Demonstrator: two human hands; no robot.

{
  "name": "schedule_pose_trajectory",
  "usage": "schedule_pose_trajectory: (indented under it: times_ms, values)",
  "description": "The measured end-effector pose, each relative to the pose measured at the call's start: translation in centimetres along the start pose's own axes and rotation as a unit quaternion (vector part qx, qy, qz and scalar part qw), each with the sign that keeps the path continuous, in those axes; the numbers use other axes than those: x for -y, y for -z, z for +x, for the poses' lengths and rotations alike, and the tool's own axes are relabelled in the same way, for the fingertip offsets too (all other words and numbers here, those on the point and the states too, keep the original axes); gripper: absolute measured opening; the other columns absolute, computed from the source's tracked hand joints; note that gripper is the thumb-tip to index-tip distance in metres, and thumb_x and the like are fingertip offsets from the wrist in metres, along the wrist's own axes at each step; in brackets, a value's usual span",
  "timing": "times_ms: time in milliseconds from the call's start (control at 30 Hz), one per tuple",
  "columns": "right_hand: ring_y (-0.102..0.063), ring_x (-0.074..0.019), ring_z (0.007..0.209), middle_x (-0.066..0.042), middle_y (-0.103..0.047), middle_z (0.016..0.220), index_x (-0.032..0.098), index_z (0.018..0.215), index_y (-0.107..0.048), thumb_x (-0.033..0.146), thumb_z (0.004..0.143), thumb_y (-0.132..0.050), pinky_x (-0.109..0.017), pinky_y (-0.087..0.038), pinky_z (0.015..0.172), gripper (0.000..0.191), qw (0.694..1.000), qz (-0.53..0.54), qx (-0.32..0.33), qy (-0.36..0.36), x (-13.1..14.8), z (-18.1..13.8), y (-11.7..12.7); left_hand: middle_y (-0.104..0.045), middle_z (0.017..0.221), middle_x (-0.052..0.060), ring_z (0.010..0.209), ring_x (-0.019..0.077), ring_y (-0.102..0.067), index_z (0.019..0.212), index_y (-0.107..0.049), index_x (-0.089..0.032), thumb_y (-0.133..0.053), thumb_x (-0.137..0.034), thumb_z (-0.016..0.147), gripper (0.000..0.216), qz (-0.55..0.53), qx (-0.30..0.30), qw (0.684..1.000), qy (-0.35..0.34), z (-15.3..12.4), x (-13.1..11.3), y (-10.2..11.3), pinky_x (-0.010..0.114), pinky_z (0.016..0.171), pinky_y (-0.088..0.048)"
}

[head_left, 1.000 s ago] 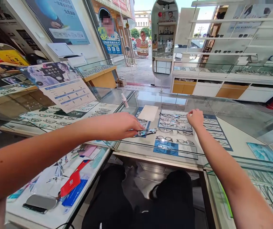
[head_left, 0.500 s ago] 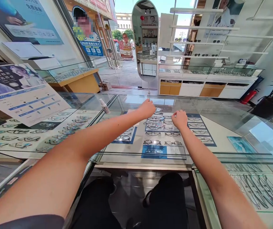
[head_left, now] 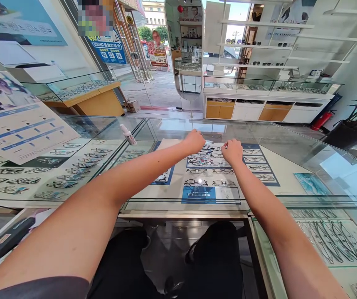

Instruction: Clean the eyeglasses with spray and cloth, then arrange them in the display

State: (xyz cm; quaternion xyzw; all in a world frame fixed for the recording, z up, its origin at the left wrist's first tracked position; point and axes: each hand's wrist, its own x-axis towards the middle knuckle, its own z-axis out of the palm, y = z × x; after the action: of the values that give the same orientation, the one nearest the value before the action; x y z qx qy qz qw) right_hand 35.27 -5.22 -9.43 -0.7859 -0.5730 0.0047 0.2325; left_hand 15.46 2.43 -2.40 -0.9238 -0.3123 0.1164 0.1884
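Observation:
My left hand (head_left: 194,141) is stretched forward over the glass display counter (head_left: 247,128), its fingers curled closed. To its right, across a small gap, my right hand (head_left: 232,151) is closed too, thumb and fingers pinched together. Whatever either hand holds is hidden or too small to make out. Beneath and between them, rows of eyeglasses (head_left: 196,182) lie under the glass on blue-edged trays. Reflections and fine coloured lines blur the spot between my hands.
On the counter to the left stand a white spray bottle (head_left: 128,134) and a large printed card (head_left: 25,124). More eyeglasses (head_left: 10,180) fill the left case. A blue leaflet (head_left: 311,183) lies at right. Beyond are an oval mirror (head_left: 188,50) and a potted plant (head_left: 343,135).
The view has shifted slightly, so the surroundings sit a little higher and further left. My hands keep nearly the same closed pose, and the gap between them is slightly narrower.

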Motion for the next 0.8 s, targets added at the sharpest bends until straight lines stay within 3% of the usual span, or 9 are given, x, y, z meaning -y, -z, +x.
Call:
schedule_pose_trajectory:
  times_ms: [200,333,433,500,600,667,733,800]
  values:
    - [-0.056,-0.0366,0.12,-0.019,-0.07,0.129,0.02,0.098,-0.069,0.026,0.101,-0.052,-0.046,-0.044,0.096,0.018,1.0,0.01,-0.004,0.003,-0.2,0.0,-0.1,-0.08,0.132,0.018,0.129,0.0332,-0.064,0.114,-0.086,-0.013,-0.062,-0.016,0.098,0.029,-0.012,0.024,1.0,-0.005,-1.6,0.7,1.6,0.045,0.105,-0.042]
    - [-0.057,-0.0365,0.119,-0.019,-0.07,0.129,0.02,0.1,-0.07,0.026,0.101,-0.052,-0.046,-0.044,0.097,0.019,1.0,0.004,0.0,0.001,-0.3,0.1,-0.1,-0.073,0.145,0.02,0.135,0.036,-0.062,0.121,-0.082,-0.013,-0.059,-0.022,0.103,0.031,-0.037,-0.047,0.998,0.01,-4.5,1.0,3.2,0.046,0.104,-0.044]
    - [-0.056,-0.0374,0.121,-0.019,-0.07,0.13,0.019,0.101,-0.071,0.027,0.1,-0.051,-0.046,-0.044,0.096,0.022,1.0,0.002,-0.001,0.0,-0.4,0.1,-0.2,-0.079,0.117,0.014,0.114,0.0297,-0.068,0.103,-0.078,-0.016,-0.06,-0.023,0.1,0.02,-0.145,-0.103,0.984,-0.001,-9.2,0.3,4.8,0.04,0.09,-0.046]
    - [-0.055,-0.0377,0.121,-0.019,-0.07,0.131,0.019,0.101,-0.072,0.029,0.099,-0.052,-0.046,-0.044,0.094,0.023,1.0,-0.002,-0.004,0.001,-0.6,0.1,-0.3,-0.076,0.092,0.006,0.089,0.0221,-0.067,0.088,-0.07,-0.019,-0.064,-0.022,0.095,0.01,-0.271,-0.083,0.959,-0.023,-13.8,-0.7,6.0,0.035,0.075,-0.044]
    - [-0.055,-0.0371,0.119,-0.019,-0.07,0.13,0.019,0.101,-0.074,0.029,0.097,-0.053,-0.046,-0.045,0.095,0.023,1.0,-0.009,-0.009,0.001,-1.0,0.2,-0.5,-0.068,0.073,-0.002,0.068,0.0148,-0.059,0.078,-0.061,-0.021,-0.066,-0.018,0.088,0.011,-0.452,0.04,0.886,-0.09,-21.5,-2.4,6.8,0.03,0.063,-0.04]
    - [-0.056,-0.037,0.119,-0.019,-0.07,0.128,0.019,0.101,-0.075,0.03,0.097,-0.054,-0.046,-0.046,0.096,0.024,1.0,-0.016,-0.013,0.003,-1.3,0.3,-0.6,-0.068,0.071,-0.003,0.065,0.0137,-0.059,0.076,-0.061,-0.022,-0.069,-0.019,0.087,0.014,-0.544,0.158,0.812,-0.138,-25.9,-3.4,5.6,0.027,0.061,-0.04]
    - [-0.057,-0.0372,0.117,-0.019,-0.07,0.126,0.019,0.102,-0.077,0.032,0.096,-0.054,-0.047,-0.046,0.096,0.026,0.999,-0.028,-0.019,0.006,-1.6,0.4,-0.8,-0.068,0.069,-0.002,0.064,0.0146,-0.06,0.076,-0.062,-0.022,-0.074,-0.028,0.089,0.018,-0.62,0.295,0.708,-0.162,-29.4,-4.0,2.7,0.026,0.059,-0.043]
    - [-0.057,-0.0377,0.116,-0.02,-0.07,0.126,0.019,0.103,-0.079,0.035,0.097,-0.054,-0.047,-0.046,0.096,0.03,0.999,-0.04,-0.017,0.01,-2.0,0.5,-0.9,-0.066,0.066,-0.001,0.059,0.0162,-0.06,0.077,-0.063,-0.023,-0.079,-0.038,0.088,0.025,-0.676,0.397,0.604,-0.142,-32.1,-3.9,-1.9,0.027,0.057,-0.046]
